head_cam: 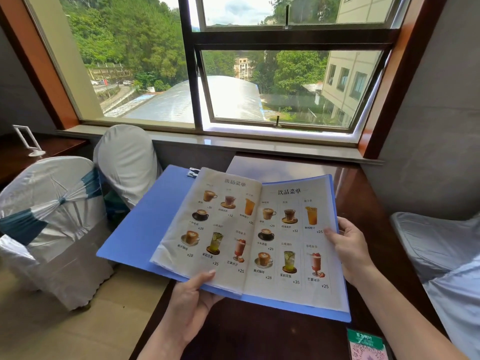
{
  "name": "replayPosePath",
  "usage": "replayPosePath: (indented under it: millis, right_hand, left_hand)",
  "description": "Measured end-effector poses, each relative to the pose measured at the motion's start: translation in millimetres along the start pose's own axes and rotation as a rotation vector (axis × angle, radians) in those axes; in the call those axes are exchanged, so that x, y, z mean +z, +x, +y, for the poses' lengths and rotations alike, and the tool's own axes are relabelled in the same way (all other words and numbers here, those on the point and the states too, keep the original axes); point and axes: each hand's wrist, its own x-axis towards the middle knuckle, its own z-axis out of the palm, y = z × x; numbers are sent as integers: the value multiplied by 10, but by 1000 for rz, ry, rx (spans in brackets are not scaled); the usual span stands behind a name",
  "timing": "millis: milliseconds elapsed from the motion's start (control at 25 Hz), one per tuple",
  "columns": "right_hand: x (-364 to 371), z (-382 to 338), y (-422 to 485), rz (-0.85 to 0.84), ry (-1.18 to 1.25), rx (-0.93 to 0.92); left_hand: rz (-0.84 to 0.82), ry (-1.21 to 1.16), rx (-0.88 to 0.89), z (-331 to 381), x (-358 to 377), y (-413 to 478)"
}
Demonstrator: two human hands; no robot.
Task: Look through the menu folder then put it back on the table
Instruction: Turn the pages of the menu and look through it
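Note:
The blue menu folder [145, 224] lies open and held up above the dark wooden table [363, 203]. Two facing pages show drink pictures with prices. My left hand [192, 294] grips the folder's bottom edge near the middle, thumb on the left page. My right hand [348, 245] holds the right edge, thumb on the right page. The folder's left cover juts out past the table's left side.
Two chairs in white covers [52, 216] stand to the left, one with a teal sash. A large window [233, 74] is ahead. A card with a green header [367, 344] lies at the table's near edge. Another covered chair [441, 255] is at right.

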Motion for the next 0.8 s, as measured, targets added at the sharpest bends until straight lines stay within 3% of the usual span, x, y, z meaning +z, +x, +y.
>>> replayPosePath:
  millis: [200,480,800]
  right_hand:
    - [-49,-50,53,-36,15,23]
    - [-157,83,15,-231,56,118]
    - [-136,160,4,-197,133,96]
  left_hand:
    - [-43,89,6,-15,-50,-24]
    - [-3,86,61,-43,-40,-42]
    - [-76,135,69,-29,-28,-55]
